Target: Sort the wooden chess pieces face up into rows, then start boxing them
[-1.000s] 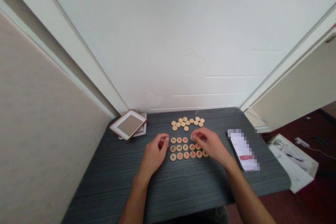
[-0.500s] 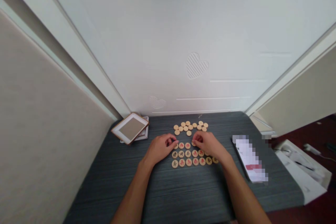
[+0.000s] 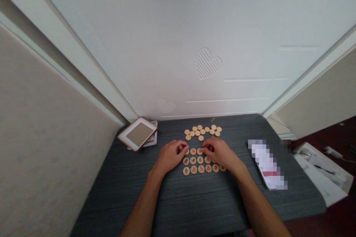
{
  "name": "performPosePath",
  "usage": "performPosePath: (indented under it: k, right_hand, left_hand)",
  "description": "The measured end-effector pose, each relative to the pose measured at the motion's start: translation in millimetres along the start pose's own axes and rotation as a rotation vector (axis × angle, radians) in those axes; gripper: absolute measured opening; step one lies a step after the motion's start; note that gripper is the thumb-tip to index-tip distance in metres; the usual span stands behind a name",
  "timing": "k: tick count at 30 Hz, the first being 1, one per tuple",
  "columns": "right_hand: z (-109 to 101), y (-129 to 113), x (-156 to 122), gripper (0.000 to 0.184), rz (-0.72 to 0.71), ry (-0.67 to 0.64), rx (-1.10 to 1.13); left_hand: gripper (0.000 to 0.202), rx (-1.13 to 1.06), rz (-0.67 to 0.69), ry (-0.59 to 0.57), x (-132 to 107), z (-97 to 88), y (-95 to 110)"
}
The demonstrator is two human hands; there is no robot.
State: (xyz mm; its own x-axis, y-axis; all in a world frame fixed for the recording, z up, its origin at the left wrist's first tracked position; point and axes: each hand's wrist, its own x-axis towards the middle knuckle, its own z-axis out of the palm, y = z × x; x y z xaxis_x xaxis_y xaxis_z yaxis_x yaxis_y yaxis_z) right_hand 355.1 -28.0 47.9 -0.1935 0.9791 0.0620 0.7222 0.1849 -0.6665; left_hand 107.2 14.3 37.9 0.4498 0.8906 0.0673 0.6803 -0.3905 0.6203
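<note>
The wooden discs lie flat on the dark desk (image 3: pixel 133 189). Lettered discs (image 3: pixel 200 160) sit in three rows between and just in front of the person's hands; blank-topped discs (image 3: pixel 197 133) lie in a loose cluster beyond them, towards the wall.

The left hand (image 3: pixel 172 154) has thumb and fingers bent at the left-end disc of the farthest row; the right hand (image 3: pixel 219 152) has its fingertips at the third disc there. Whether either grip is pinching a disc or only resting against it cannot be told.

The discs are so closely set that a sideways push could probably knock neighbours out of line, and the right wrist, low over the nearer rows, might brush some askew.

Being round, a disc has no long axis. The lettered faces point up, and the rows run left to right, roughly along the desk's far edge.
</note>
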Motion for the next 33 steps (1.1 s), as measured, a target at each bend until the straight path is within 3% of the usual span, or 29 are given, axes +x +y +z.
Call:
performPosePath:
  k: [12,33]
  right_hand:
    - [8,9,3,0.011,-0.006,-0.021,-0.029]
    - [-7,5,0,0.013,-0.010,-0.032,-0.089]
  left_hand:
    - [0.029,0.090,-0.016,0.026,1,6.7,7]
    - [0.030,0.131,-0.048,0.066,-1,9.6,1]
